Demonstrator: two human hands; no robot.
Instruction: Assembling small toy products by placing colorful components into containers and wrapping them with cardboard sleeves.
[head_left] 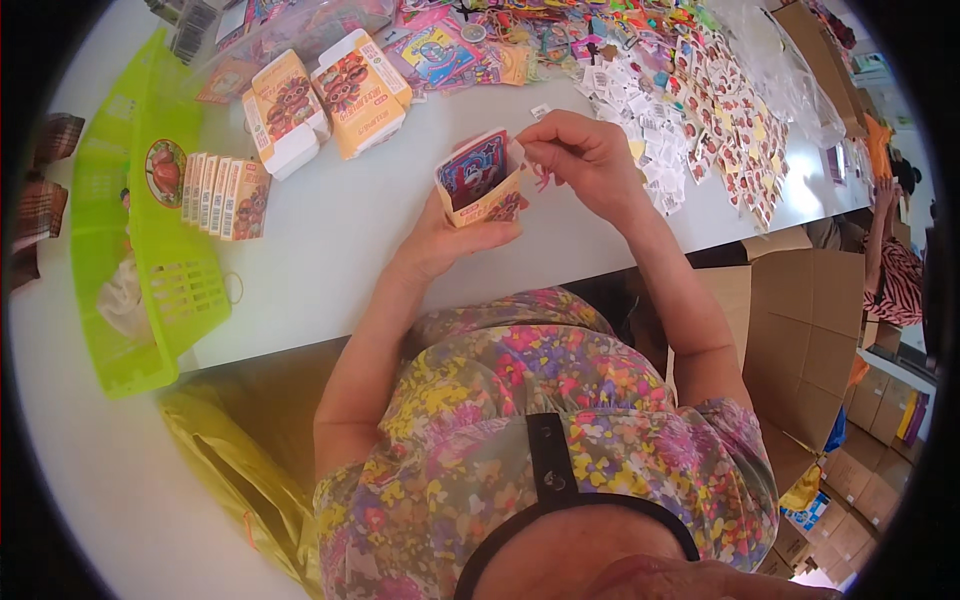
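Observation:
My left hand [432, 240] is wrapped round a small yellow-orange cardboard box [492, 209], held tilted above the table with its top open. A dark blue and pink picture card [474, 174] stands inside the box and shows above its front edge. At the box's right side my right hand [592, 165] is closed in a pinch, and a small pink item [543, 180] hangs at its fingertips. What kind of item it is I cannot make out.
Two larger orange cartons [360, 95] stand at the back left, beside a row of small packed boxes [240, 200] and a lime-green plastic basket [185, 290]. Behind lie colourful packets [435, 52], a heap of white slips [650, 140] and printed cards [715, 120]. An open cardboard box [805, 330] stands right.

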